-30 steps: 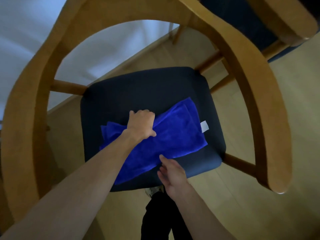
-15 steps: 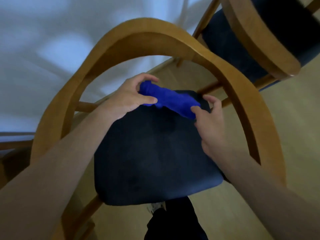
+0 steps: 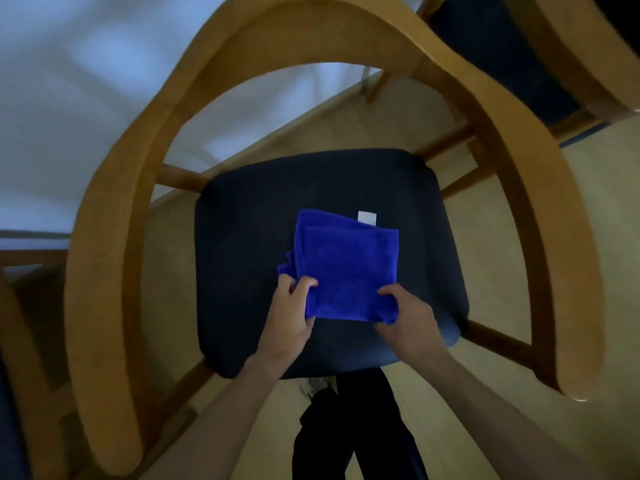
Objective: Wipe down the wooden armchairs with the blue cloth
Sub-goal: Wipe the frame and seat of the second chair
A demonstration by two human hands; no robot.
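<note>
Folded blue terry cloth [image 3: 346, 268] on dark navy padded seat [image 3: 242, 237] of curved wooden armchair [image 3: 104, 237], pinched by left hand [image 3: 289, 313] and right hand [image 3: 408, 317]; pale wooden floor [image 3: 485, 254] beneath.

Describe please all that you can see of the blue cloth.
The cloth is deep blue, looks like soft terry, and is folded into a rough square of several layers. A white tag sticks out at its far edge. It lies over the dark seat. The left hand and right hand pinch its near corners.

The cloth [image 3: 346, 268] was vivid royal blue with a white tag [image 3: 367, 217]. The seat [image 3: 242, 237] was plain dark navy, the armchair [image 3: 114, 271] frame honey-brown wood, the floor [image 3: 485, 244] pale tan.
</note>
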